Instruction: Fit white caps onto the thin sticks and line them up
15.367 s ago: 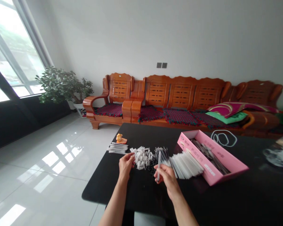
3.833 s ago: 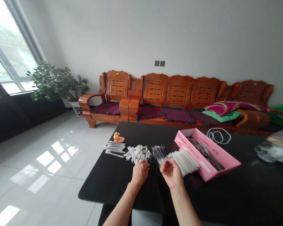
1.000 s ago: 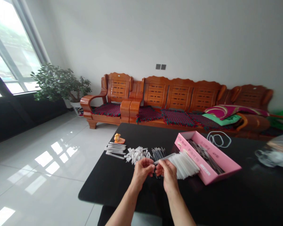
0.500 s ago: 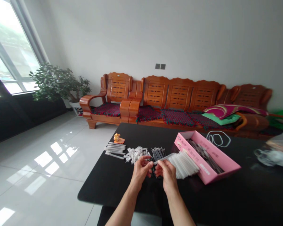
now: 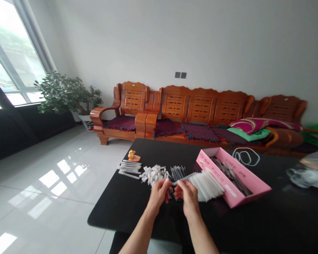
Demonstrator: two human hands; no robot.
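Observation:
My right hand (image 5: 186, 194) pinches a translucent pen barrel (image 5: 188, 176) that slants up and to the right. Close beside it, my left hand (image 5: 159, 193) has thumb and fingers pressed together at the barrel's near end; whatever sits between them is too small to make out. Just beyond my hands lie a heap of small white pieces like pen caps (image 5: 154, 173) and a bunch of thin dark pen refills (image 5: 178, 172). A row of clear pen barrels (image 5: 208, 186) is spread to the right. Several white pens (image 5: 130, 166) lie side by side at the left.
A pink box (image 5: 233, 176) holding dark grey sticks stands right of the barrels. An orange figurine (image 5: 131, 155) is at the table's far left. White loops (image 5: 245, 157) and a plastic bag (image 5: 311, 173) lie to the right on the black table (image 5: 116, 208). A wooden sofa (image 5: 201, 106) stands behind.
My left hand has turned slightly, its thumb and fingers closing together nearer the barrel's end. My right hand still holds the barrel in nearly the same place.

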